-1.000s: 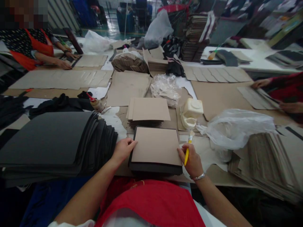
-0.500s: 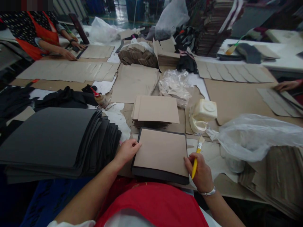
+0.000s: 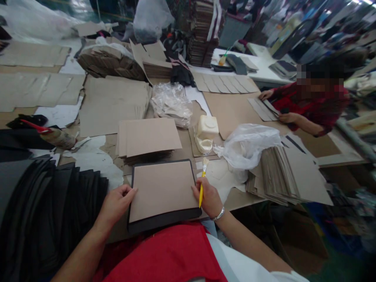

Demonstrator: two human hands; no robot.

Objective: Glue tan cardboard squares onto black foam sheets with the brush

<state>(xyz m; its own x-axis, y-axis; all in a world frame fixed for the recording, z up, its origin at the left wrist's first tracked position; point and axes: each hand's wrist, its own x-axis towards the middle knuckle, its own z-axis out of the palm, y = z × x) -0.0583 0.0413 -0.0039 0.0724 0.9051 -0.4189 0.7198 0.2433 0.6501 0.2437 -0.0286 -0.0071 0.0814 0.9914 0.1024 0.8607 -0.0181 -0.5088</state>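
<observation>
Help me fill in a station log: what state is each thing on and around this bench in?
Tan board, lying on black material.
Left hand, fingers curled at the board's left edge.
Right hand, closed around the yellow brush.
Yellow brush, held, bristles exposed.
Cream container, open.
Red-tipped bottle, tilted.
Plastic bag, crumpled.
Dark sheets, stacked unevenly.

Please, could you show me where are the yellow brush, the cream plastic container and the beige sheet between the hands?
Yellow brush (image 3: 201,192), head view: on its handle.
Cream plastic container (image 3: 208,125), head view: on its upper body.
Beige sheet (image 3: 163,192), head view: middle of its top face.
</observation>
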